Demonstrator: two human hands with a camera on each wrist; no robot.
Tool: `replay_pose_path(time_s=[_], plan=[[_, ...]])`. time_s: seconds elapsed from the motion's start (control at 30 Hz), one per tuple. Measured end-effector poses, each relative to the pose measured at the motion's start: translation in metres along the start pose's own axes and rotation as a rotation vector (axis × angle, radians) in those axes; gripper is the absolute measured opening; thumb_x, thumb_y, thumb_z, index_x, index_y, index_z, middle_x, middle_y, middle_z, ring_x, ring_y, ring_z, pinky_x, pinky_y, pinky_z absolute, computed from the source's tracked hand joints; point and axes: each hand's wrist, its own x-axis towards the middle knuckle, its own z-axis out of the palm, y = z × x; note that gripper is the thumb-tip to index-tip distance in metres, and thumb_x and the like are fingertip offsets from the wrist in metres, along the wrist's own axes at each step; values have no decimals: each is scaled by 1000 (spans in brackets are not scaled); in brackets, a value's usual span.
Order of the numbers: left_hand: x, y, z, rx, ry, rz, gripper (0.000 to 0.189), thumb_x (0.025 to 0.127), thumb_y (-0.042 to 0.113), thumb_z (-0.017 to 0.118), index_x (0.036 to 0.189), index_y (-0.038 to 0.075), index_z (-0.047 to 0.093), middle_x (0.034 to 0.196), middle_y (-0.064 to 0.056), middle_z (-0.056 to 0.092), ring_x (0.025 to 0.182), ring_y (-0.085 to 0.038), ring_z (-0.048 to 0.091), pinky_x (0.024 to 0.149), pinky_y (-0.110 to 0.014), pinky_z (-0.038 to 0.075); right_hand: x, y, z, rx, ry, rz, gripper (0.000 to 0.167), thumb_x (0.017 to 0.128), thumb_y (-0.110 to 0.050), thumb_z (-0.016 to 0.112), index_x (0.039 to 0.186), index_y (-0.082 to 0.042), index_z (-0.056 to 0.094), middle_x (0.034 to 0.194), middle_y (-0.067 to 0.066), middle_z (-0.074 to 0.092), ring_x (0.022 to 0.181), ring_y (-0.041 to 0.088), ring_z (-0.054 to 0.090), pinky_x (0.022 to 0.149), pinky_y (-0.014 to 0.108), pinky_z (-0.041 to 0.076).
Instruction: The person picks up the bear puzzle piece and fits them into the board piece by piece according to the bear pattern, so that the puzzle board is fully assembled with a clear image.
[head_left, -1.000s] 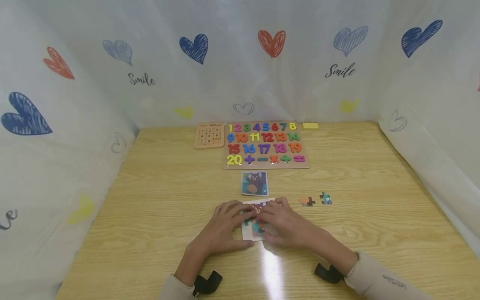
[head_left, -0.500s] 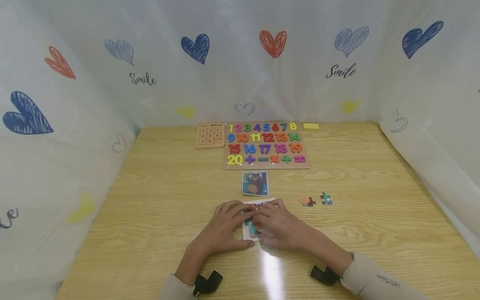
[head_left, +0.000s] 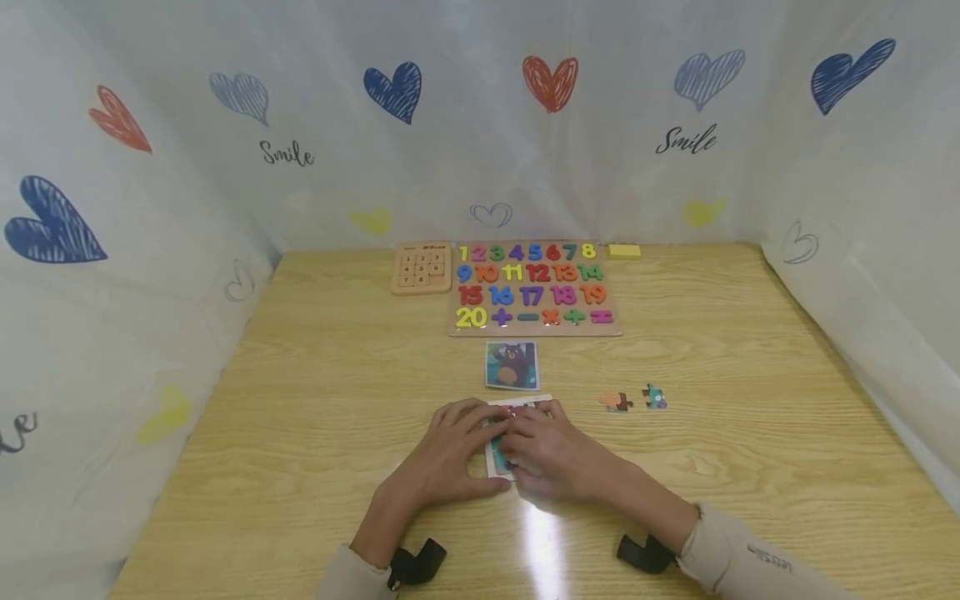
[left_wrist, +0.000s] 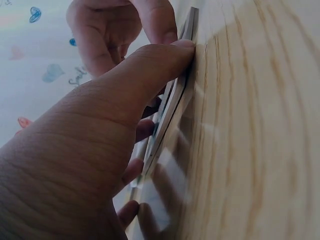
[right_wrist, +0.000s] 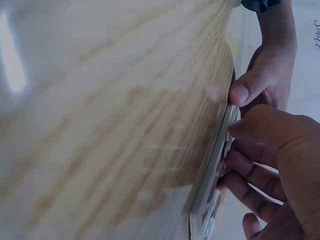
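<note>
A small white-edged jigsaw board (head_left: pixel 491 471) with part of a bear picture lies at the near middle of the table. My left hand (head_left: pixel 448 454) holds it, thumb along the near edge and fingers over the left and far sides. My right hand (head_left: pixel 558 454) covers the board's right side, its curled fingers on a teal jigsaw piece (head_left: pixel 501 458) at the lower part. In the right wrist view, that hand's thumb and fingertips bear on the board's top face (right_wrist: pixel 206 190). Most of the piece is hidden under the fingers.
Two loose jigsaw pieces, one brown-orange (head_left: pixel 617 402) and one teal (head_left: pixel 654 396), lie to the right. Beyond the board is a bear picture card (head_left: pixel 512 365). Further back are a number board (head_left: pixel 534 327), a sliding number puzzle (head_left: pixel 422 287) and a yellow block (head_left: pixel 624 252).
My right hand has shifted slightly left across the board, carrying the teal jigsaw piece toward the lower left and covering more of it. The left hand has kept its place.
</note>
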Motion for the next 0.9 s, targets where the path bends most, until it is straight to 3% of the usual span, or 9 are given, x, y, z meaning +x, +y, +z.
replay_pose_path(time_s=[0.17,0.4,0.63,0.9], plan=[[0,-1,0,2,10,7,75,85,65,67,148,26,51,150,11,42,139,-17,30,113,-48,24,1,-3,0,-25,9,0,11,82,-16,75,93,-16,78,99,-4,66,110,23,57,89,43,38],[0,-1,1,-15,23,20,75,85,65,67,147,26,52,150,11,42,139,-18,30,112,-50,24,0,-6,-2,-124,-47,16,10,85,-20,76,94,-17,78,106,-2,66,119,30,57,93,48,39],[0,-1,2,-12,8,-3,76,84,64,69,147,25,52,150,13,42,139,-18,29,114,-48,22,3,-7,0,-161,-28,-10,11,88,-28,75,92,-19,80,102,-8,67,112,20,56,91,44,37],[2,-1,4,-26,15,8,76,84,64,69,147,26,52,150,12,42,140,-18,30,113,-50,23,-2,-7,-2,-173,-65,8,13,90,-31,74,95,-21,80,107,-8,67,116,21,56,92,45,38]])
